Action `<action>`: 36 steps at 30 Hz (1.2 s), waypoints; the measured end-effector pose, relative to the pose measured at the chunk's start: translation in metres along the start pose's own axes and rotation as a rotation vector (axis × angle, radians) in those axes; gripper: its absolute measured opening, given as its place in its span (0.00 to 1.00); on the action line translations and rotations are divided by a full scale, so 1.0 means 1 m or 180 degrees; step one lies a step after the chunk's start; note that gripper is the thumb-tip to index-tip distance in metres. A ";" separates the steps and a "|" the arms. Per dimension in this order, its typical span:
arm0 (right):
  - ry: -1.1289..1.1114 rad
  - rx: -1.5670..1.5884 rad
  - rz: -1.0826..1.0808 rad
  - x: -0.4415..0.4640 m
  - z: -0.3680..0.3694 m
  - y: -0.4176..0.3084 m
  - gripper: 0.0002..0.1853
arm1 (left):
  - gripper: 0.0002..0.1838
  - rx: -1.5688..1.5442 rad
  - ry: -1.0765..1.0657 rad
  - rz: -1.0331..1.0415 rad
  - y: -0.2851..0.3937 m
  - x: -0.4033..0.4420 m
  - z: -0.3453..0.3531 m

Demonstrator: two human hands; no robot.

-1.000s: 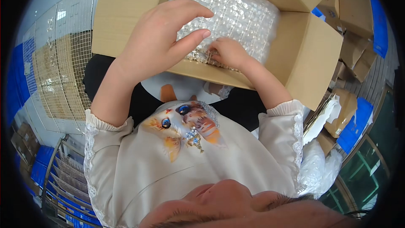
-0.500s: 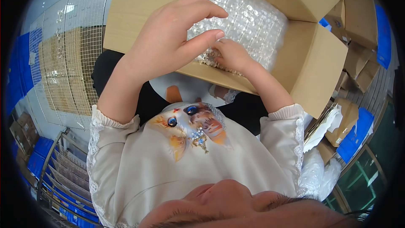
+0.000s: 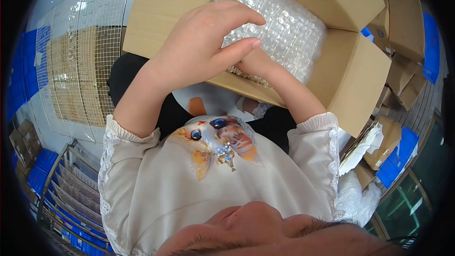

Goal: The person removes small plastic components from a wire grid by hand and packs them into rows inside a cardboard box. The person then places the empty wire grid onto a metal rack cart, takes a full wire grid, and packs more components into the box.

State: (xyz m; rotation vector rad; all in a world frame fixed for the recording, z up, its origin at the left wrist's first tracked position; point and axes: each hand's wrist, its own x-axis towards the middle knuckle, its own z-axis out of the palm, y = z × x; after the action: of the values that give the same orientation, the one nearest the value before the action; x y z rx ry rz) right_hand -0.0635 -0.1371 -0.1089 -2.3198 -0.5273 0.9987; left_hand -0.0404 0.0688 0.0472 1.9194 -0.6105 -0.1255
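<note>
An open cardboard box (image 3: pixel 339 61) stands before me, filled with a layer of clear bubble wrap (image 3: pixel 284 28); rows of small round shapes show in it. Over the box's near left side hovers my left hand (image 3: pixel 199 42), thumb and fingers apart with nothing between them. My right hand (image 3: pixel 258 62) reaches in over the near wall, low at the near edge of the bubble wrap. Its fingers are mostly hidden behind my left thumb, so what they touch or hold does not show.
A wire mesh panel (image 3: pixel 85 61) leans at the left, above a metal rack (image 3: pixel 71 194). Cardboard cartons (image 3: pixel 405 23) are stacked at the right, with blue plastic pieces (image 3: pixel 400 156) and clear plastic bags (image 3: pixel 355 196) lower down.
Both hands have shifted slightly right in the view, the left still spread. My right hand's fingers, partly visible before, are now mostly covered by the left hand. The view has turned a little.
</note>
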 end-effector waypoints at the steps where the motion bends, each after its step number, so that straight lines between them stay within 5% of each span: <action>1: 0.0011 0.0029 -0.0041 0.000 0.000 -0.001 0.14 | 0.15 0.0013 -0.0014 -0.0002 0.000 0.000 0.000; 27: 0.0657 0.0651 -0.0189 0.016 0.020 0.018 0.05 | 0.15 0.0200 -0.0035 0.0033 -0.001 0.002 0.004; 36: 0.0229 0.0741 0.0053 0.027 0.016 0.026 0.07 | 0.15 -0.0014 -0.0054 0.0010 -0.003 0.000 0.008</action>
State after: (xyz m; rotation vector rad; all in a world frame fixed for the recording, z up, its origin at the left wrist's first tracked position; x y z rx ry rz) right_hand -0.0551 -0.1366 -0.1485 -2.1463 -0.3438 0.9278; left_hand -0.0421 0.0631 0.0410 1.9148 -0.6240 -0.1410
